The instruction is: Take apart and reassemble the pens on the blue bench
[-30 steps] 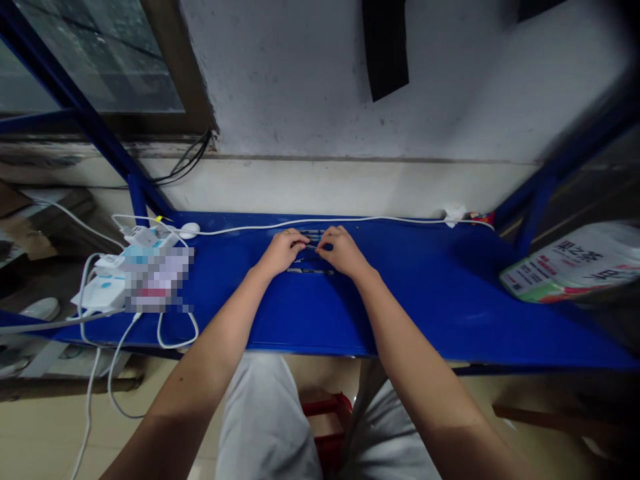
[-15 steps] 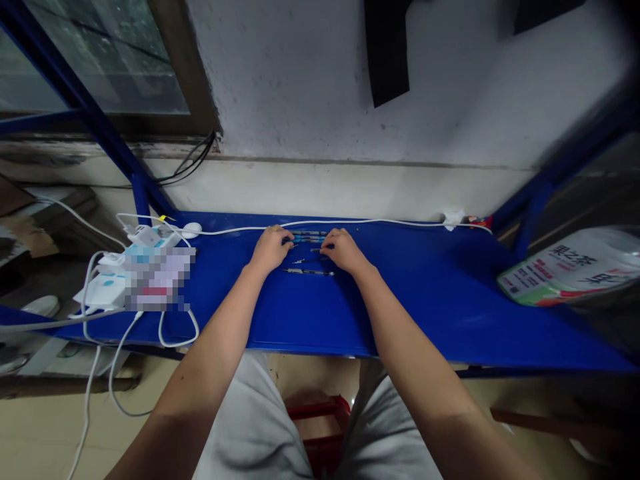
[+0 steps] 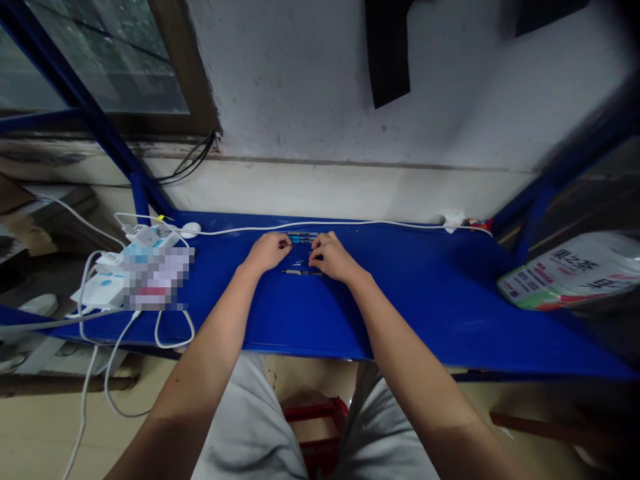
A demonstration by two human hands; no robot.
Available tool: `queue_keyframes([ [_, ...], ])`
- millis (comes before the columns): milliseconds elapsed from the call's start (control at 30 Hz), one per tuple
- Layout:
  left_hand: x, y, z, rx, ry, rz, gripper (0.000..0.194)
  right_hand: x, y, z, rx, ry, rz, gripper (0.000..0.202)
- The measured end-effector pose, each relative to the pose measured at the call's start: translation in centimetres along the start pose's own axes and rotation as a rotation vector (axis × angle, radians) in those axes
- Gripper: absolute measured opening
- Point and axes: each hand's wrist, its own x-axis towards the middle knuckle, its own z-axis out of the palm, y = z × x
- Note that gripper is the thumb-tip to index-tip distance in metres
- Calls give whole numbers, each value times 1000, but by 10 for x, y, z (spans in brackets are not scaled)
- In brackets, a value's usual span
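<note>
Several slim pens [image 3: 304, 237] lie side by side on the blue shelf [image 3: 310, 313], between my hands. My left hand [image 3: 271, 252] is at their left ends, its thumb and fingers pinched together on something too small to make out. Over the right ends is my right hand [image 3: 331, 257], also with fingers bent into a pinch; what it grips, if anything, is too small to tell. Small thin parts [image 3: 297, 263] rest between the hands. Closer to the front edge lies a single pen [image 3: 295, 271], its right end partly hidden by my right hand.
White power strips and cables [image 3: 107, 283] crowd the shelf's left end. A large labelled plastic bottle [image 3: 570, 270] leans at the right. Along the back runs a white cable [image 3: 320, 224], near a crumpled white tissue [image 3: 453, 221]. Blue frame posts stand at both sides.
My right hand has moved slightly left and nearer the front, now covering the right end of the single pen. My left hand has shifted a little left and toward the front.
</note>
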Motion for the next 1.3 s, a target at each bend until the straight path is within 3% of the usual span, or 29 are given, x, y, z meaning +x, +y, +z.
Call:
queue_keyframes([
  [133, 0, 3, -5, -35, -10, 45, 19, -4, 4, -12, 5, 73, 14, 11],
  [267, -3, 6, -13, -75, -64, 63, 20, -9, 7, -31, 24, 115, 132, 14],
  [400, -6, 3, -20, -144, -167, 24, 20, -13, 5, -41, 61, 81, 163, 15],
  [600, -7, -1, -20, -180, -302, 35, 21, -11, 1, -34, 71, -28, 145, 20],
  [867, -8, 10, -26, -149, -388, -98, 25, -9, -3, -29, 67, -107, 173, 20],
  [1300, -7, 10, -21, -159, -376, -68, 22, -8, -1, -23, 135, -108, 179, 19],
])
